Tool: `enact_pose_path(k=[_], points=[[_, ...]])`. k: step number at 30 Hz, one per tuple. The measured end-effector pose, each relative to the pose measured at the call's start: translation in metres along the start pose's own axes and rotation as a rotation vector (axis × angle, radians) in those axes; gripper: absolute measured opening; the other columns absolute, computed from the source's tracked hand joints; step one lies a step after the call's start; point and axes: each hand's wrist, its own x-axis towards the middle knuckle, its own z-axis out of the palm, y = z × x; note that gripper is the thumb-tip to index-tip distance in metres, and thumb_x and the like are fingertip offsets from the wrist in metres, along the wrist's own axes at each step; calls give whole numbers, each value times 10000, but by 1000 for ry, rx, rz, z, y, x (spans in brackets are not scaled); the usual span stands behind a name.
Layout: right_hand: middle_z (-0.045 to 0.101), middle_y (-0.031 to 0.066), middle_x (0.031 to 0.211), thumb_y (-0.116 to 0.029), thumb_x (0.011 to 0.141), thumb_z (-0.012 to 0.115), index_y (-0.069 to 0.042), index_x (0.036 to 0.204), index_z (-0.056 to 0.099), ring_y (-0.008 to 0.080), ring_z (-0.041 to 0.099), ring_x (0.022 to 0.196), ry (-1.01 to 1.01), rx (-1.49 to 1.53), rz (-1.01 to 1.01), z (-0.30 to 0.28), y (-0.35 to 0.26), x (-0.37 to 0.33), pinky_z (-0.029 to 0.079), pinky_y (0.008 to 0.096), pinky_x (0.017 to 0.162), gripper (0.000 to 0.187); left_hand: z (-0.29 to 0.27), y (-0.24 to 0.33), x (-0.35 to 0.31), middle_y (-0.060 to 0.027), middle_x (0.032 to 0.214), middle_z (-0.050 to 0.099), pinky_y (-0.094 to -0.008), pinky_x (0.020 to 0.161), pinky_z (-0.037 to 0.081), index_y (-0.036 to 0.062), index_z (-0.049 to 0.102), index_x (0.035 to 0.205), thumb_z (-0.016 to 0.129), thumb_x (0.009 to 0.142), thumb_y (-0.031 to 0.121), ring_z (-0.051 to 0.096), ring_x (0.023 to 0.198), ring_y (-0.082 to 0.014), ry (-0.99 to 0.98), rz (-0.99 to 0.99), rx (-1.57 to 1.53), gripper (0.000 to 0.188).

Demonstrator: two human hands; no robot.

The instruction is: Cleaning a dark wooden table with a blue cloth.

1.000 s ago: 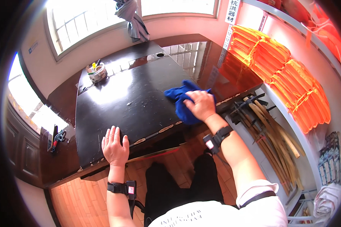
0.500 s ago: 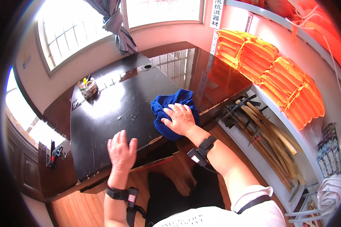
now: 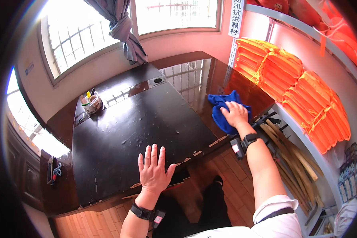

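My right hand (image 3: 237,114) presses down on a crumpled blue cloth (image 3: 223,115), its fingers bent over the fabric. Both are on the glossy reddish-brown right part of the desk (image 3: 194,97), close to its front edge. Part of the cloth is hidden under the palm. My left hand (image 3: 154,170) has its fingers spread and holds nothing. It hovers or rests at the near edge of the desk's black panel (image 3: 119,158); contact cannot be made out. Small wet-looking spots or flaws dot that panel.
A clear tub of pens (image 3: 93,104) stands at the desk's far left. Red-handled scissors (image 3: 56,170) lie on the left wing. Rightward, a shelf holds stacked orange folded bundles (image 3: 293,85) above wooden-handled tools (image 3: 291,150). A tied grey curtain (image 3: 125,33) hangs behind.
My right hand has slid the blue cloth rightward, from the black panel's edge onto the reddish-brown part. My left hand has shifted right and slightly nearer, with fingers more spread.
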Motion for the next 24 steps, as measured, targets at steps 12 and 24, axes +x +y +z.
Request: enact_pose_path(k=[12,24], points=[[530,80,1246,-564,866,436,-181,1236,558,267,445,1203,-57,54,-373,-1,-110,-21,320,455,979,546,4,0,2,-125,1380,459,-477,1096,237,85,481,1330,538,870,446,383,1307,-296,26,9,46,588],[558,69,1272,-566,827,524,-188,1208,603,247,482,1213,4,309,-477,-14,-48,-33,342,412,1023,543,6,-1,-1,-153,1374,457,-502,1095,225,62,459,1342,499,894,441,385,1304,-311,-1,18,91,588]])
